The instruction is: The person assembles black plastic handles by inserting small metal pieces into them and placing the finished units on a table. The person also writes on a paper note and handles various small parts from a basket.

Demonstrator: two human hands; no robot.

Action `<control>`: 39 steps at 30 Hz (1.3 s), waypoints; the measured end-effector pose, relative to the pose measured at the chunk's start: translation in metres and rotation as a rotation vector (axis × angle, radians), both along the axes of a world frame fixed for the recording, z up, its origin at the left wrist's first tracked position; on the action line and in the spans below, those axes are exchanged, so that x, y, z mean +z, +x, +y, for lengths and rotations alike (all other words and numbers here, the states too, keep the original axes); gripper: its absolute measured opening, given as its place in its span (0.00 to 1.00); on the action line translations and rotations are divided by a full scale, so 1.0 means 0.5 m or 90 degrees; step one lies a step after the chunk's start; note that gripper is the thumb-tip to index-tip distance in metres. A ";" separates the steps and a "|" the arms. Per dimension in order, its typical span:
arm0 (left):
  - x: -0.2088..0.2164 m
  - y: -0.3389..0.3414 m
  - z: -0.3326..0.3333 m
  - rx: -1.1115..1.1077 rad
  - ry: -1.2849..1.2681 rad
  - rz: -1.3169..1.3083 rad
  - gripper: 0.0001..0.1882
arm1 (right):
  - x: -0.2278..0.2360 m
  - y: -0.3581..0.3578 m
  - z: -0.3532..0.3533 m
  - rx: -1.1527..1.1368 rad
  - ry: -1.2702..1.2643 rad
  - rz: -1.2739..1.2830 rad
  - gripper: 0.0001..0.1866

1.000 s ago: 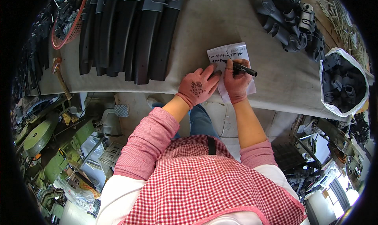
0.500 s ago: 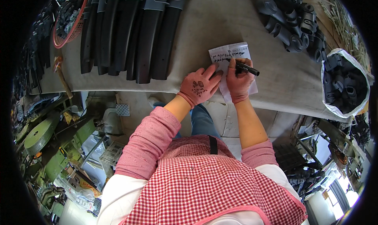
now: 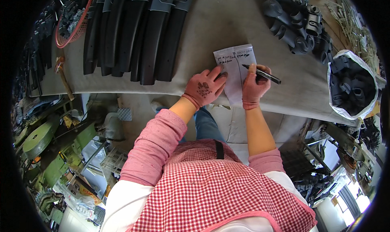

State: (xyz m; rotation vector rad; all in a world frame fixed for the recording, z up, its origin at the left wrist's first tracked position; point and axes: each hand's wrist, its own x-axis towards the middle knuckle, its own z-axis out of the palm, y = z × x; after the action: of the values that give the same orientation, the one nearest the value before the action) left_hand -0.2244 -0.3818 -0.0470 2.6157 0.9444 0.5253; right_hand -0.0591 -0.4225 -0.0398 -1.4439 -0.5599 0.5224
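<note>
A white sheet of paper (image 3: 233,79) with dark handwriting across its upper part lies near the front edge of the grey-covered table. My right hand (image 3: 255,88), in a pink work glove, grips a black marker pen (image 3: 266,75). The pen slants, its tip over the right half of the sheet; whether it touches the paper I cannot tell. My left hand (image 3: 205,88), in a matching glove, lies flat with fingers spread, its fingertips on the sheet's left edge.
Long black curved parts (image 3: 156,45) lie in a row at the left. Beside them are a hammer (image 3: 63,77) and a pink basket (image 3: 75,35) of small parts. On the right are dark tubular fittings (image 3: 296,33) and a white sack (image 3: 352,86) of black parts. Green machinery (image 3: 44,140) stands lower left.
My right hand has shifted slightly right and toward me, so the pen tip has left the written lines and more handwriting shows. My left hand has stayed nearly in place.
</note>
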 end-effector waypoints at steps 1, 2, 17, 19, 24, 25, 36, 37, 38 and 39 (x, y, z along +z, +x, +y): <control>0.001 0.000 0.000 0.002 -0.001 0.002 0.15 | 0.011 0.010 -0.010 -0.004 -0.005 0.047 0.08; 0.003 0.000 0.000 0.002 -0.003 0.005 0.15 | 0.021 0.019 -0.017 -0.032 -0.021 0.098 0.08; 0.002 0.000 -0.001 0.000 0.005 0.003 0.15 | -0.040 0.051 0.006 0.010 0.023 -0.070 0.10; 0.002 0.000 -0.002 0.000 0.010 0.014 0.15 | -0.041 0.055 0.011 -0.018 0.044 -0.066 0.11; 0.005 0.000 -0.001 -0.005 0.012 0.016 0.16 | -0.040 0.057 0.018 -0.016 -0.002 -0.099 0.11; 0.006 0.001 -0.001 -0.006 0.012 0.013 0.16 | -0.040 0.057 0.019 -0.019 -0.004 -0.097 0.10; 0.005 0.002 0.001 -0.012 0.003 0.008 0.15 | -0.041 0.061 0.029 -0.032 -0.075 -0.130 0.10; 0.003 0.001 0.000 -0.014 0.002 0.011 0.15 | -0.037 0.060 0.027 -0.042 -0.074 -0.125 0.09; 0.001 0.001 0.001 -0.015 0.003 0.011 0.15 | -0.032 0.060 0.023 -0.053 -0.033 -0.063 0.09; 0.000 0.000 0.001 -0.014 -0.003 0.010 0.16 | -0.026 0.059 0.015 -0.066 0.020 0.005 0.09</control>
State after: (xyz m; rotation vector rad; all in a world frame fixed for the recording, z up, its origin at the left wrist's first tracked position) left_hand -0.2247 -0.3812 -0.0468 2.6266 0.9195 0.4977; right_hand -0.0294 -0.4148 -0.0526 -1.4329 -0.4829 0.4357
